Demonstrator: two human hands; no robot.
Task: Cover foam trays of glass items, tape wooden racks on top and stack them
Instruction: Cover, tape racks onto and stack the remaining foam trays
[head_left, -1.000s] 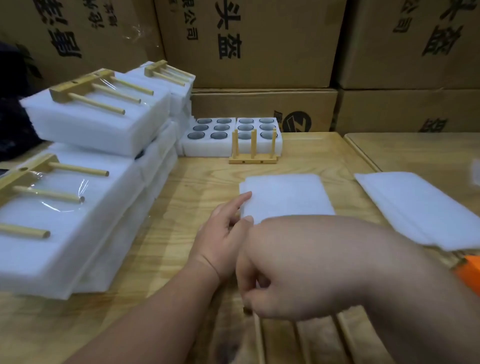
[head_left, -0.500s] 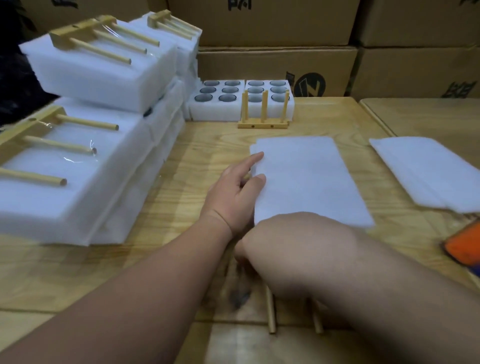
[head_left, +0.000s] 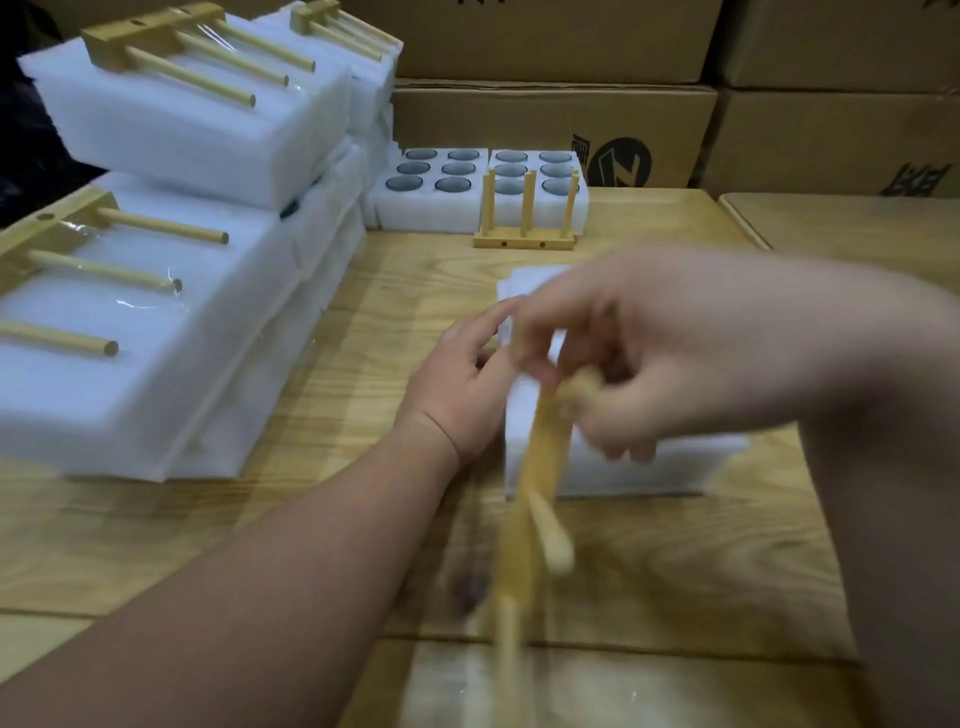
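My right hand (head_left: 649, 364) grips a blurred wooden rack (head_left: 530, 499) and holds it tilted in the air above the near edge of a covered white foam tray (head_left: 649, 467). My left hand (head_left: 462, 374) rests with straight fingers against that tray's left side. Further back, two open foam trays (head_left: 436, 208) show dark glass items in their holes. Another wooden rack (head_left: 524, 234) stands upright in front of them.
At the left, finished foam trays (head_left: 156, 332) with taped wooden racks (head_left: 171, 57) sit in a stack of several layers. Cardboard boxes (head_left: 550, 119) line the back of the wooden table (head_left: 363, 312). A second table (head_left: 852, 223) adjoins at the right.
My right hand has lifted the wooden rack from the table's near edge up over the covered tray. My left hand has stayed at the tray's left side. The view has tilted down.
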